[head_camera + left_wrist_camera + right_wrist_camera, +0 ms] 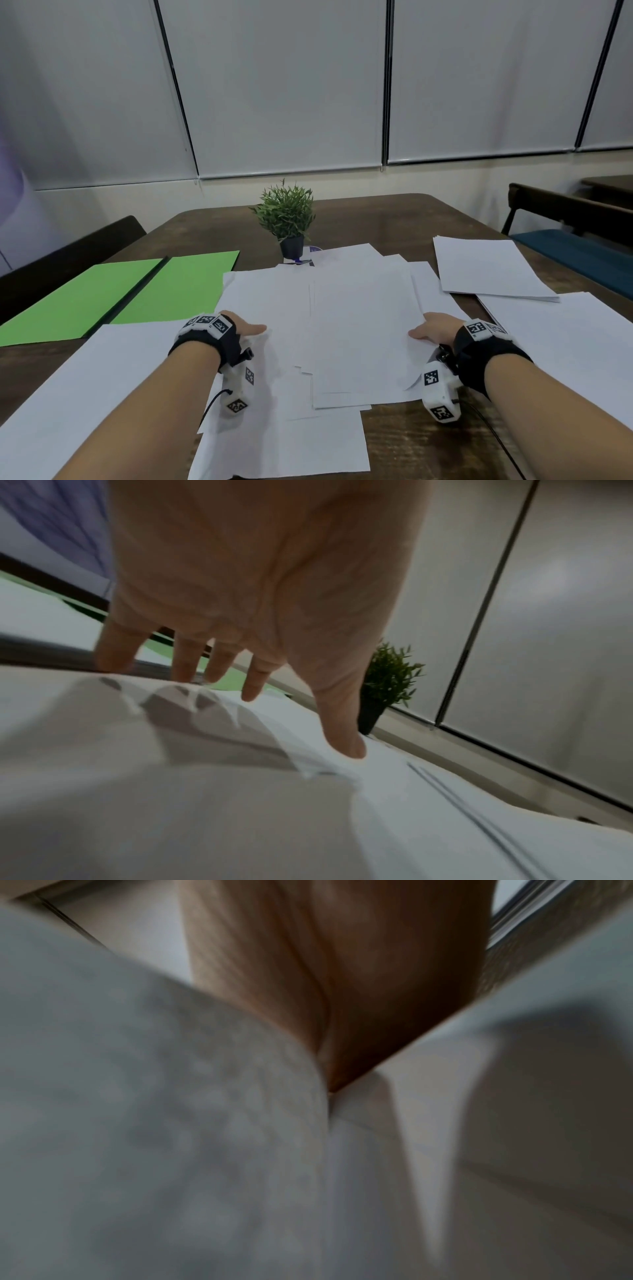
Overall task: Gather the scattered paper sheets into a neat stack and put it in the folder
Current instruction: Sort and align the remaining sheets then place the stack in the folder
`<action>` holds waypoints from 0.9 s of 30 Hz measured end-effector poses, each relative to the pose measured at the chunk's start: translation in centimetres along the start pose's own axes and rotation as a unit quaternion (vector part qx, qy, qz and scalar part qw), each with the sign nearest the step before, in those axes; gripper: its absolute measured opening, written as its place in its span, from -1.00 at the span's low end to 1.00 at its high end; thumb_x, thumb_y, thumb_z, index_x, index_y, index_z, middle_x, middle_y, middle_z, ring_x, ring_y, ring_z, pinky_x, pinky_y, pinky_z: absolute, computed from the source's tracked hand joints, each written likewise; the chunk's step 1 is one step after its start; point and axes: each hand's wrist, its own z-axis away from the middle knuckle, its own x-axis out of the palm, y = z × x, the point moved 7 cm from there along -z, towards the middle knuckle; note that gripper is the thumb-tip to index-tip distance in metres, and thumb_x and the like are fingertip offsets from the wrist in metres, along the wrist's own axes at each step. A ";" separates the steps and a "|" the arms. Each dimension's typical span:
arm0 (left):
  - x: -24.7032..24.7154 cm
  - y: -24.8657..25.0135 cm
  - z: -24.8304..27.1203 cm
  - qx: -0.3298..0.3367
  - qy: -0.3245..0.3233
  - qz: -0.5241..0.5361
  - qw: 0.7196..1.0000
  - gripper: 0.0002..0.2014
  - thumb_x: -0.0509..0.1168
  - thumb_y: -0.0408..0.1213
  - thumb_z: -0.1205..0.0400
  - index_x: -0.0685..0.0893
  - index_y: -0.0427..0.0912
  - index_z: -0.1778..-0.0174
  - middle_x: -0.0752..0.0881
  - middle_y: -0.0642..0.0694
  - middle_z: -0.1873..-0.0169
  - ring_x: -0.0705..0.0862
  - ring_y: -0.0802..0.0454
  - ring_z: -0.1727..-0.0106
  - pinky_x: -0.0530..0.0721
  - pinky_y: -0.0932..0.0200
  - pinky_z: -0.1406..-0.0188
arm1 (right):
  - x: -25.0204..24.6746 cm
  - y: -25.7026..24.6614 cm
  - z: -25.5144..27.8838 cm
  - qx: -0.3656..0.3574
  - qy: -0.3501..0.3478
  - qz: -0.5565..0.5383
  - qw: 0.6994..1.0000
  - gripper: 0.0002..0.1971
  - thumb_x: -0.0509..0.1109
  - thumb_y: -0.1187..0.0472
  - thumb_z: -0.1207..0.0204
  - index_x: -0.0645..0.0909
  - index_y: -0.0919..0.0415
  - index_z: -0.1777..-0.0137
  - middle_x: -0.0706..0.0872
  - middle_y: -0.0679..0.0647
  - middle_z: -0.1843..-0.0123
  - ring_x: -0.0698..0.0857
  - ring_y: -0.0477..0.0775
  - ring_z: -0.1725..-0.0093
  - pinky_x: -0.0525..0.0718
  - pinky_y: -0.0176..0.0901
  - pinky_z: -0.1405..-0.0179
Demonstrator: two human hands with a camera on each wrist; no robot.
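Head view first: both hands sit at the sides of a loose central pile of paper sheets [363,329] on the wooden worktop [376,219]. Left hand [248,329] and right hand [433,329] each have a thumb on top of the pile's edge; their other fingers are hidden under or behind the paper. More sheets lie apart: a large one at the near left [102,383], a small set at the far right [489,270], another at the right edge [575,342]. An open green folder [120,294] lies flat at the left, holding nothing, beside a small potted plant [287,219].

Left wrist view: the left hand's fingers [253,680] are spread and straight, tips down on the paper with the thumb pressing a rumpled edge.

Right wrist view: blurred; a palm [342,974] wedged between sheets, and I cannot tell how its fingers lie.

My judgement: gathering is only partly done. The pile is still ragged, outlying sheets remain to be collected, and nothing has gone into the folder.
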 end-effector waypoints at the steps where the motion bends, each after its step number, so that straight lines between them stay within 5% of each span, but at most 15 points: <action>1: -0.1 -0.5 -0.3 -0.010 0.008 -0.009 1.000 -0.20 0.32 0.37 -0.43 0.55 -0.21 -0.38 0.62 -0.18 -0.34 0.59 -0.12 -0.34 0.52 0.13 -0.33 | -0.1 0.0 0.0 -0.002 0.000 -0.001 1.000 -0.58 0.31 0.07 -0.64 0.51 0.31 -0.40 0.59 0.20 -0.41 0.55 0.19 -0.38 0.46 -0.19 -0.25; 14: -0.4 -1.3 -1.8 0.020 0.000 0.038 0.999 -0.48 0.55 0.18 -0.29 0.73 -0.21 0.13 0.79 -0.12 0.14 0.74 -0.11 0.10 0.70 0.12 0.02 | -0.2 0.0 -0.1 0.015 0.008 0.011 1.000 -0.55 0.30 0.04 -0.65 0.46 0.32 -0.42 0.52 0.20 -0.46 0.49 0.19 -0.44 0.42 -0.18 -0.33; 16: -0.4 -0.7 -1.6 0.021 0.006 0.051 0.998 -0.50 0.54 0.11 -0.35 0.71 -0.25 0.05 0.77 -0.17 0.03 0.72 -0.13 0.00 0.64 0.14 0.04 | -0.1 -0.2 0.1 0.014 0.003 0.012 1.000 -0.55 0.27 0.04 -0.67 0.46 0.32 -0.43 0.52 0.19 -0.46 0.49 0.18 -0.45 0.42 -0.21 -0.29; 19: -1.1 0.4 -0.9 0.020 0.042 0.088 0.995 -0.49 0.37 -0.04 -0.58 0.56 -0.33 -0.32 0.64 -0.23 -0.28 0.62 -0.17 -0.29 0.58 0.12 -0.16 | -0.1 -0.1 -0.2 0.007 0.001 0.001 1.000 -0.55 0.27 -0.01 -0.66 0.51 0.31 -0.39 0.58 0.20 -0.42 0.54 0.18 -0.40 0.44 -0.22 -0.18; 21: -2.2 1.0 -0.7 0.036 0.075 0.130 0.988 -0.60 0.29 -0.13 -0.62 0.57 -0.31 -0.28 0.65 -0.26 -0.24 0.67 -0.21 -0.22 0.66 0.09 -0.15 | -0.1 -0.1 -0.3 0.011 0.003 0.001 1.000 -0.56 0.25 0.03 -0.68 0.51 0.36 -0.39 0.58 0.24 -0.42 0.54 0.20 -0.41 0.45 -0.20 -0.24; 23: -3.5 1.3 -0.5 0.053 0.096 0.222 0.969 -0.75 0.26 -0.26 -0.61 0.62 -0.31 -0.14 0.71 -0.27 -0.08 0.77 -0.26 0.06 0.80 -0.05 0.17 | -0.3 -0.1 -0.3 0.014 0.008 0.004 1.000 -0.56 0.20 0.07 -0.71 0.48 0.40 -0.40 0.55 0.26 -0.45 0.52 0.21 -0.44 0.44 -0.21 -0.27; 25: -5.4 1.6 0.2 0.065 0.125 0.309 0.940 -0.84 0.20 -0.40 -0.63 0.60 -0.29 -0.08 0.70 -0.26 0.01 0.77 -0.27 0.29 0.75 0.02 0.60 | -0.4 -0.3 -0.1 0.013 0.016 -0.009 1.000 -0.57 0.14 0.08 -0.74 0.46 0.41 -0.43 0.51 0.25 -0.48 0.49 0.20 -0.46 0.42 -0.24 -0.28; 27: -7.9 2.1 1.2 0.086 0.164 0.362 0.913 -0.82 0.15 -0.49 -0.61 0.59 -0.28 -0.07 0.67 -0.27 0.03 0.77 -0.30 0.28 0.71 0.01 0.68 | -0.3 -0.5 0.0 0.011 0.013 -0.001 1.000 -0.57 0.11 0.10 -0.75 0.46 0.40 -0.44 0.51 0.24 -0.48 0.49 0.20 -0.47 0.41 -0.25 -0.29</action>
